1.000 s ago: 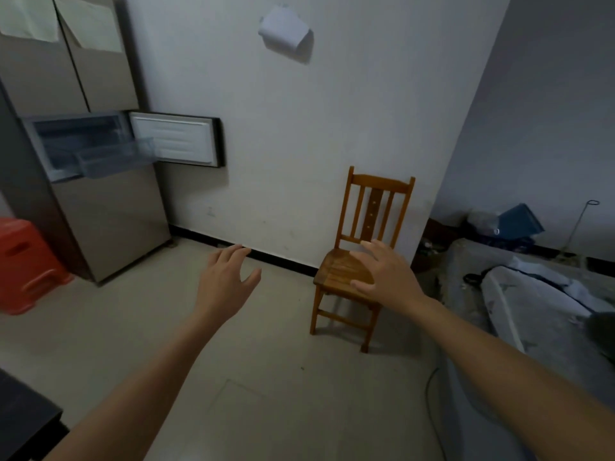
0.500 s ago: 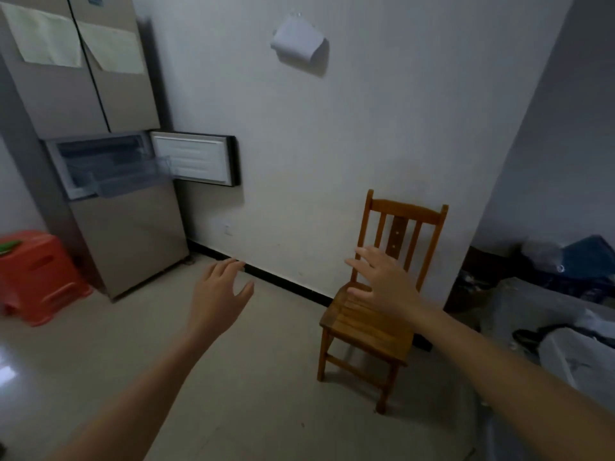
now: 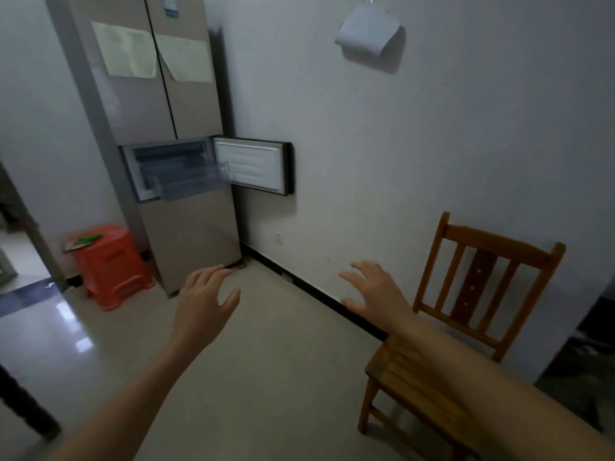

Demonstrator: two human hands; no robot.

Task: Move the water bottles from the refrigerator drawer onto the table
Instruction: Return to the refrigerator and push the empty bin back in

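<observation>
A tall beige refrigerator (image 3: 159,104) stands in the far left corner. Its small middle door (image 3: 253,168) hangs open to the right, and a clear drawer (image 3: 189,186) is pulled out of the compartment. The drawer is too far away to tell whether bottles lie in it. My left hand (image 3: 204,304) and my right hand (image 3: 377,291) are both stretched out ahead of me over the floor, fingers spread, holding nothing. Both hands are well short of the refrigerator. A dark corner at the lower left edge (image 3: 20,410) may be the table.
An orange plastic stool (image 3: 113,267) stands left of the refrigerator, with something green on top. A wooden chair (image 3: 466,314) sits against the wall on the right, under my right forearm. A doorway opens at the far left. Tiled floor (image 3: 266,361) lies between me and the refrigerator.
The view has swung left and upward, bringing the refrigerator toward the middle and the chair to the right edge. Both hands stay open and outstretched.
</observation>
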